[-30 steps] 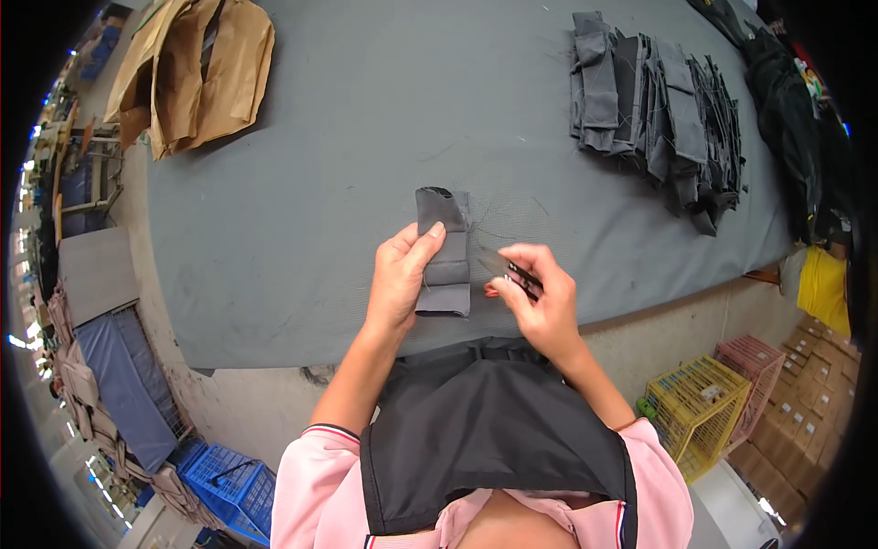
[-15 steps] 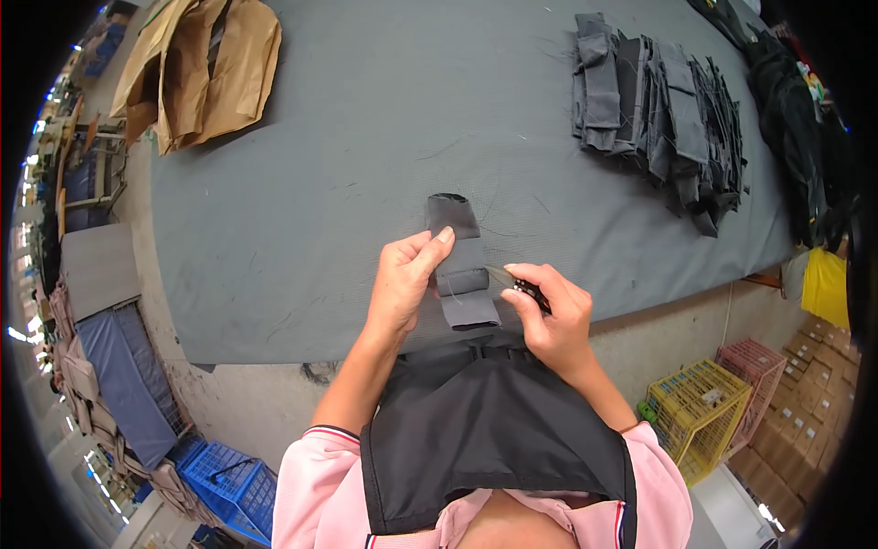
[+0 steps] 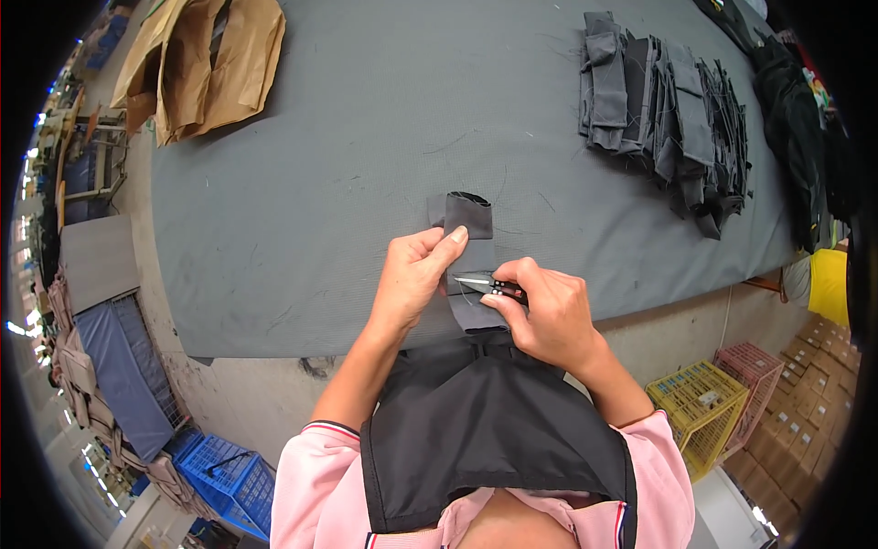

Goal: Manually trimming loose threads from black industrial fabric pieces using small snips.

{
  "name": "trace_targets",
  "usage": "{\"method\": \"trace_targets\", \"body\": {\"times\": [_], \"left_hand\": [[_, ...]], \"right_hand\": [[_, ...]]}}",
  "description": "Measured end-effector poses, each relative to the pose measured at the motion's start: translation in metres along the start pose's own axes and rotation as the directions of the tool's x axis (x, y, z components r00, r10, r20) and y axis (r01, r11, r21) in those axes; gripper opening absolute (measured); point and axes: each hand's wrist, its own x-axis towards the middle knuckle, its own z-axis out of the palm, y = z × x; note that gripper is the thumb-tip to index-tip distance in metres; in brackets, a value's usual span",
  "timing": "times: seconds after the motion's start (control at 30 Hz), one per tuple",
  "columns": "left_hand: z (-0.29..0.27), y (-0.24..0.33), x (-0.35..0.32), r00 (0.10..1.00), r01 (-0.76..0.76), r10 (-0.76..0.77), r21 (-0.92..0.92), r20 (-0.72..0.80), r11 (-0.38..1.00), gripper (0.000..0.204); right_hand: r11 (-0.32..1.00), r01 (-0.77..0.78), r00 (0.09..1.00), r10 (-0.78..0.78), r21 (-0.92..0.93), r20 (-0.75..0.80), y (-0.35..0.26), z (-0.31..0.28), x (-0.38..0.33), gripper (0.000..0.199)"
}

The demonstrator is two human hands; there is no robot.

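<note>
"Item one?"
"Grey fabric strip (image 3: 472, 251), over the table (image 3: 320, 220), pinched in the left hand (image 3: 416, 274); grip narrow."
"Item two?"
"Snips (image 3: 483, 285), held in the right hand's (image 3: 556, 306) grip, blades lying over the strip, just nearside of the left grip."
"Step?"
"Trimming, apparently."
"Next move?"
"Likely calls for a taut strip, blades clear of the left grip."

So the tabletop (image 3: 347, 183) is all grey: crumpled brown paper (image 3: 242, 78) way out past the left hand (image 3: 412, 277), messy dark fabric strips (image 3: 692, 114) beyond the right hand (image 3: 556, 309), loose threads (image 3: 448, 144) ahead of both.
</note>
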Motion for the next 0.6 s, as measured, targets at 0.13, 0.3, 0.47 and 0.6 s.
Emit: {"method": "trace_targets", "body": {"times": [0.13, 0.3, 0.47, 0.6], "left_hand": [[-0.001, 0.001, 0.000, 1.000, 0.004, -0.004, 0.007, 0.012, 1.000, 0.033], [-0.001, -0.002, 0.002, 1.000, -0.030, 0.030, 0.036, -0.002, 0.999, 0.041], [0.000, 0.004, 0.006, 0.993, 0.113, -0.111, -0.402, 0.030, 0.909, 0.025], [-0.016, -0.003, 0.010, 0.964, 0.264, -0.202, -0.725, 0.173, 0.636, 0.031]], "right_hand": [[1.000, 0.015, 1.000, -0.015, -0.009, 0.006, 0.000, 0.002, 0.002, 0.020], [0.996, 0.045, 0.999, -0.044, -0.074, 0.007, -0.001, 0.003, 0.002, 0.020], [0.756, -0.320, 0.922, 0.388, 0.571, 0.002, 0.012, 0.011, -0.004, 0.023], [0.640, -0.285, 0.921, 0.390, 0.714, 0.018, 0.008, 0.004, -0.008, 0.022]]}}
